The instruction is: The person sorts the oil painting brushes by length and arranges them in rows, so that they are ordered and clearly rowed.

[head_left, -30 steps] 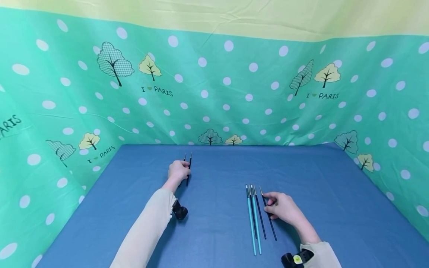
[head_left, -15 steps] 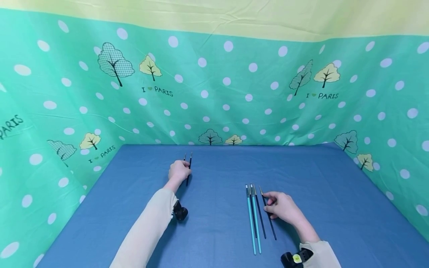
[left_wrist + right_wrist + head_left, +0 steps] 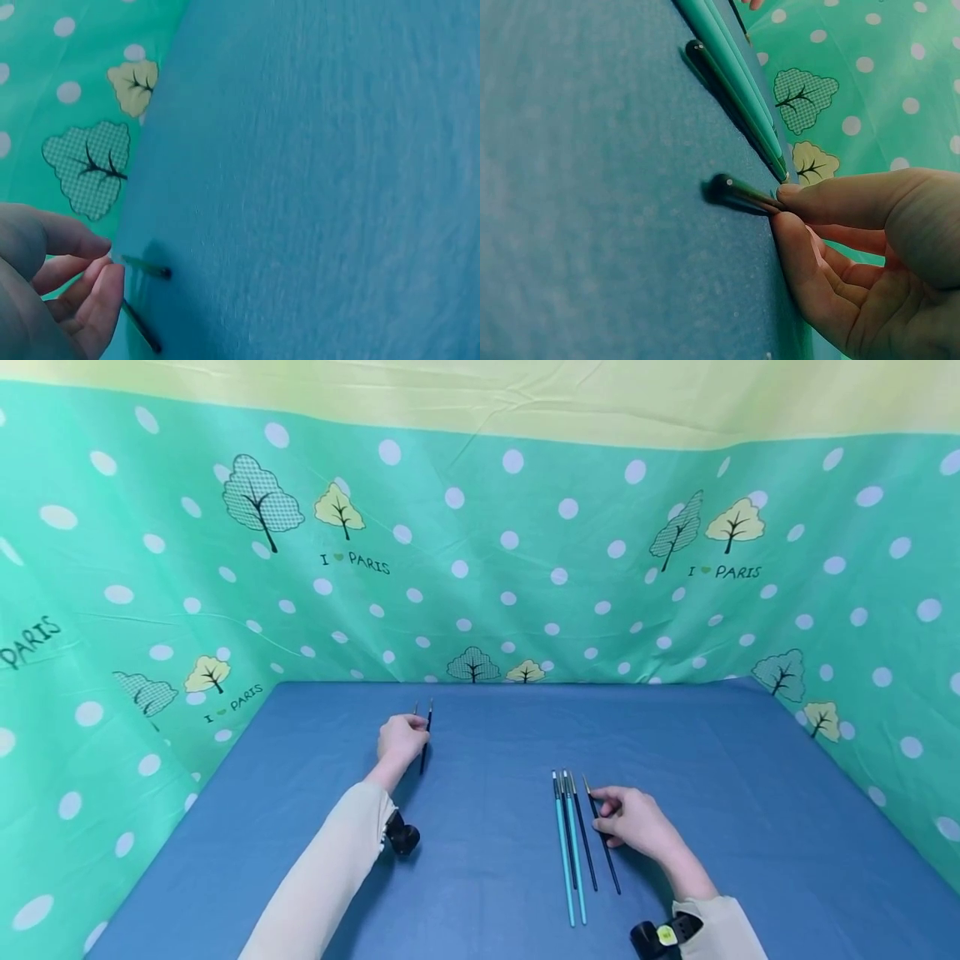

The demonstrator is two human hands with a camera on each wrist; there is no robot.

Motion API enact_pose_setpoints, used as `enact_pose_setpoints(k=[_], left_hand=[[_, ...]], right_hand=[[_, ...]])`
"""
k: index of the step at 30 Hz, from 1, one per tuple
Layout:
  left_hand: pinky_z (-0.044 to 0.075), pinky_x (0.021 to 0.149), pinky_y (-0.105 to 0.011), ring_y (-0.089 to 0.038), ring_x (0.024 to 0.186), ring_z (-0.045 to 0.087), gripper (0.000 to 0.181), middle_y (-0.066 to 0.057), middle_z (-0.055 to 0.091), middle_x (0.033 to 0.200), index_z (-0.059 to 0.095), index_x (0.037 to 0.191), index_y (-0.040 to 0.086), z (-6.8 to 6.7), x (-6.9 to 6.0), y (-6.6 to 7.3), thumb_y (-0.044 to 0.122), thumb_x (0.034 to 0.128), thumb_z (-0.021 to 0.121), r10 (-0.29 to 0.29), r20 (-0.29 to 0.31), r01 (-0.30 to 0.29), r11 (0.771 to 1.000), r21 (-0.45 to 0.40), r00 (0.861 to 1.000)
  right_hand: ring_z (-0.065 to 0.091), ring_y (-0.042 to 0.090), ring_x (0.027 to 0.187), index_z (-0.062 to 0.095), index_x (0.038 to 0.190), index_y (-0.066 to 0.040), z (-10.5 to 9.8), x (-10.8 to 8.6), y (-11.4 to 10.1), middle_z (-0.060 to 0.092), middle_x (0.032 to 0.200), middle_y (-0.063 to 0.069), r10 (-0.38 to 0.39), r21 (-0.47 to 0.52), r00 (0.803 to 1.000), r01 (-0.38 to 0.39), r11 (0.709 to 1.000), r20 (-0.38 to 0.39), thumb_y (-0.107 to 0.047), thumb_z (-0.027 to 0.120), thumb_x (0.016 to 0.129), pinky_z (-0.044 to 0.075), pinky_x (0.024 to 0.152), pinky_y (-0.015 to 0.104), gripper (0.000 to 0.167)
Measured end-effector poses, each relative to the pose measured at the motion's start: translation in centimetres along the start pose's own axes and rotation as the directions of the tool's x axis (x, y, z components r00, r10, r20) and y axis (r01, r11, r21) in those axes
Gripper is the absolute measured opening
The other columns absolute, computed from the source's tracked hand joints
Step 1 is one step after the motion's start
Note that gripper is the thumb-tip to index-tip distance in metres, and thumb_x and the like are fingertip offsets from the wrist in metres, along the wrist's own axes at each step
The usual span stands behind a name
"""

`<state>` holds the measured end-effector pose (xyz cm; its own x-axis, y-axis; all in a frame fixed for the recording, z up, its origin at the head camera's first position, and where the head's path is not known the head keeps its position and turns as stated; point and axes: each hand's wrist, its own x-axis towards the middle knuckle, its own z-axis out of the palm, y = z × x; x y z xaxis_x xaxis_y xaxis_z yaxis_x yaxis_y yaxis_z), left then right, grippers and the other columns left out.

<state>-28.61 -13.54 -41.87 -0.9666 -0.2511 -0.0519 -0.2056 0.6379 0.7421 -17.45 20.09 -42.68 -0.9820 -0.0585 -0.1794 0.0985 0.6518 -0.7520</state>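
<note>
In the head view, my left hand [image 3: 402,737] is over the far left part of the table. Its thumb and fingertips pinch a black paintbrush [image 3: 423,762], bristles pointing away. A second thin dark brush [image 3: 141,328] lies beside it, partly hidden under the fingers. Nearer and to the right, my right hand [image 3: 637,822] pinches another black paintbrush [image 3: 739,191] between thumb and index finger, low over the cloth. Just left of that brush lies a row of several paintbrushes, among them a turquoise one [image 3: 564,860] and a black one [image 3: 585,843], bristles pointing away.
A blue cloth [image 3: 480,843] covers the table. Green polka-dot curtains [image 3: 487,527] with tree prints stand at its back and both sides. Each wrist wears a small black camera [image 3: 403,837].
The head view has shifted very slightly. Both hands and the brushes look to be in the same places.
</note>
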Motion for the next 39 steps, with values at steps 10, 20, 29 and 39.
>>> enact_pose_setpoints(k=[10, 20, 29, 39], left_hand=[[0.049, 0.051, -0.026, -0.012, 0.055, 0.059, 0.026, -0.007, 0.064, 0.085, 0.068, 0.104, 0.006, 1.5, -2.5, 2.1, 0.006, 0.0793, 0.06, 0.078, 0.051, -0.071, 0.99, -0.121, 0.996], [0.051, 0.051, -0.025, -0.014, 0.055, 0.061, 0.025, -0.007, 0.064, 0.084, 0.067, 0.103, 0.003, 4.2, -5.8, 2.9, 0.006, 0.0778, 0.064, 0.166, 0.124, -0.139, 0.969, -0.203, 0.978], [0.053, 0.053, -0.027, -0.018, 0.06, 0.062, 0.021, -0.008, 0.06, 0.08, 0.065, 0.1, 0.0, 6.9, -9.6, 3.9, 0.006, 0.0795, 0.065, 0.201, 0.241, -0.113, 0.936, -0.333, 0.95], [0.053, 0.05, -0.027, -0.016, 0.055, 0.06, 0.024, -0.006, 0.058, 0.077, 0.062, 0.101, -0.002, 9.1, -13.0, 5.9, 0.002, 0.0784, 0.066, 0.205, 0.35, -0.028, 0.893, -0.449, 0.914]], right_hand=[[0.053, 0.015, 0.057, 0.055, 0.123, -0.001, -0.1, 0.1, -0.1, 0.049, 0.08, 0.007, -0.001, 0.007, 1.0, 0.001, 1.0, 0.004, 0.0, 0.066, 0.078, 0.051, 0.05, 0.027, 0.046], [0.053, 0.016, 0.057, 0.055, 0.123, -0.001, 0.1, 0.0, 0.1, 0.049, 0.08, 0.007, 0.004, 0.008, 1.0, -0.004, 1.0, 0.014, 0.0, 0.066, 0.078, 0.051, 0.05, 0.027, 0.046], [0.052, 0.016, 0.059, 0.055, 0.122, -0.001, 0.1, -0.1, 0.2, 0.049, 0.082, 0.008, 0.016, 0.007, 1.0, -0.016, 1.0, 0.008, 0.001, 0.066, 0.078, 0.051, 0.051, 0.027, 0.046], [0.053, 0.015, 0.059, 0.055, 0.122, -0.001, -0.1, 0.2, -0.1, 0.05, 0.081, 0.007, 0.032, 0.01, 0.999, -0.032, 0.999, 0.017, -0.001, 0.066, 0.078, 0.052, 0.051, 0.028, 0.046]])
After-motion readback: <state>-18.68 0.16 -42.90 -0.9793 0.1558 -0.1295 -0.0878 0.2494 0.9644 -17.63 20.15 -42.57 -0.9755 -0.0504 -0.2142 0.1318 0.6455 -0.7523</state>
